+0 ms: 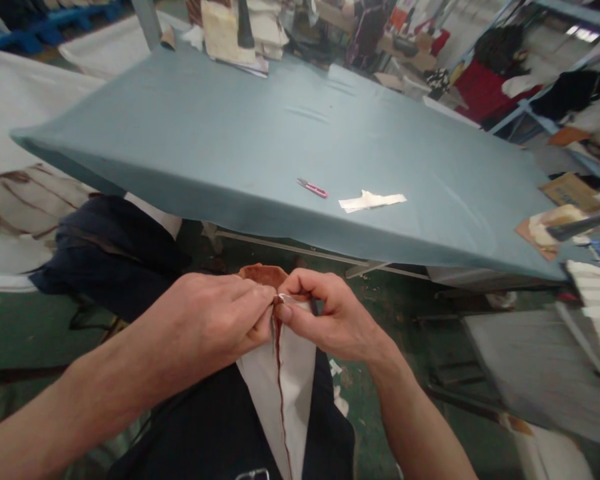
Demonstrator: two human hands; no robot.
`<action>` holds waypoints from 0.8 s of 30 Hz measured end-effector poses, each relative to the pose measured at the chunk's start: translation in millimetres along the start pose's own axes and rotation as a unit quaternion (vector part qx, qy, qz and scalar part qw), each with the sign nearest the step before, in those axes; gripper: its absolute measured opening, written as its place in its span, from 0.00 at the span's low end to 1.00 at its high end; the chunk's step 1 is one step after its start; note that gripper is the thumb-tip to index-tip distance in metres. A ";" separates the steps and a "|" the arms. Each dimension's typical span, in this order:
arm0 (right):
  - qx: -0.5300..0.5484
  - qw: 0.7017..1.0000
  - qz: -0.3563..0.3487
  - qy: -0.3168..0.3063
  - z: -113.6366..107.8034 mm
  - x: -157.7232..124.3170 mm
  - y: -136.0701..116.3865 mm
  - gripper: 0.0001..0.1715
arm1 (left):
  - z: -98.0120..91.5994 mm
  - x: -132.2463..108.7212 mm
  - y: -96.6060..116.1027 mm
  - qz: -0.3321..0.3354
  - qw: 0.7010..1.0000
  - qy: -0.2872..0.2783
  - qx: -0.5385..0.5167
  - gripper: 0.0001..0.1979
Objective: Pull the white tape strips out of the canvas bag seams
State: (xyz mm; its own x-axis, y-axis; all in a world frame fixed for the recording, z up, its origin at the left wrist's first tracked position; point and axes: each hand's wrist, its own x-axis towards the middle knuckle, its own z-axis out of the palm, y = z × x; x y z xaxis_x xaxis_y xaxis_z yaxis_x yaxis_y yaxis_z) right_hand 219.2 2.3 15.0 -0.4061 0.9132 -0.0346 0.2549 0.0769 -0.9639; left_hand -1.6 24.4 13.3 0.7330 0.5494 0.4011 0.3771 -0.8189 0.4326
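Note:
A white and brown garment piece (pixel 297 367) with a dark red-brown seam down its middle hangs over dark clothing. My left hand (pixel 225 310) is closed on its upper edge, fingers curled and pressed together. Right beside it, my right hand (pixel 315 307) pinches the same edge between thumb and forefinger. A small white bit shows at the fingertips, too small to make out. Brown material (pixel 263 273) stands up just behind the hands. Beyond, on the blue-green table, lie pink-handled thread snips (pixel 313 188) and a torn white strip (pixel 373 201).
The table (pixel 205 140) stretches ahead, its near edge beyond my hands. Stacked cream pieces (pixel 230 33) stand at its far left. Dark blue cloth (pixel 110 247) is heaped at the left. A grey panel (pixel 545 367) stands at the right, and scraps lie on the floor.

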 end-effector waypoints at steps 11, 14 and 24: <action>0.000 0.997 0.077 0.026 14.4 -1.2 14.3 0.20 | 16.6 -3.6 -11.2 0.019 0.995 0.032 0.090 0.16; -0.006 0.998 0.059 0.011 13.3 -3.3 14.4 0.20 | 10.8 -2.4 -11.0 -0.077 0.993 0.006 -0.086 0.14; 0.030 0.999 -0.001 -0.040 5.3 -2.6 -0.6 0.21 | 18.7 1.2 11.3 -0.229 0.867 0.044 -0.440 0.14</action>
State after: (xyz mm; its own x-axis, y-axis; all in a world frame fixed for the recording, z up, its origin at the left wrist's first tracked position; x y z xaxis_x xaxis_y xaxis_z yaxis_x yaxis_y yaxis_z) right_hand 215.4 -2.3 14.3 -0.4759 0.8780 -0.0510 0.2016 0.0525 -0.9781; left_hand 14.2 12.8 3.6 0.5593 0.8261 0.0690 0.0108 -0.0905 0.9958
